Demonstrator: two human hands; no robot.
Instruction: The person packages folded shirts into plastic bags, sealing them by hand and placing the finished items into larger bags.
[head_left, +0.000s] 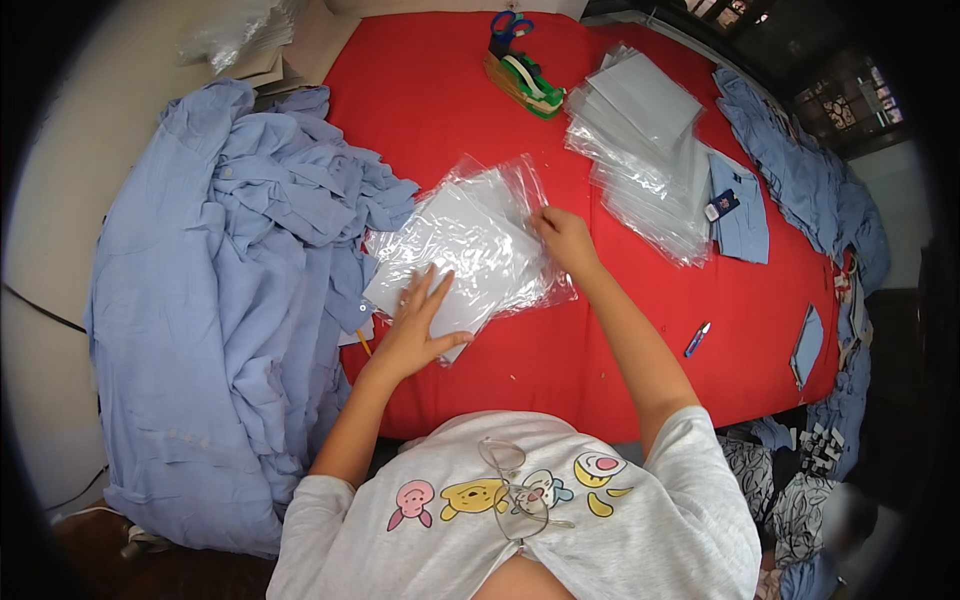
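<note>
Clear plastic bags with flat white sheets (462, 225) inside lie overlapping at the middle of the red-covered table. My left hand (412, 328) rests on their near left part, fingers spread. At their right side my right hand (568, 240) pinches the edge of a clear plastic bag (540, 262) between thumb and fingers. Light glares off the plastic, so I cannot tell how many bags overlap. Close to my left hand, a large heap of light blue garments (230, 280) spreads along the table's left side.
A fanned stack of similar bags (640, 140) lies at the far right beside a folded blue garment (738, 210) with a dark tag. Behind are a green tape dispenser (527, 84) and blue-handled scissors (510, 28). Small thread snips (697, 340) lie right, on the red cloth (620, 350).
</note>
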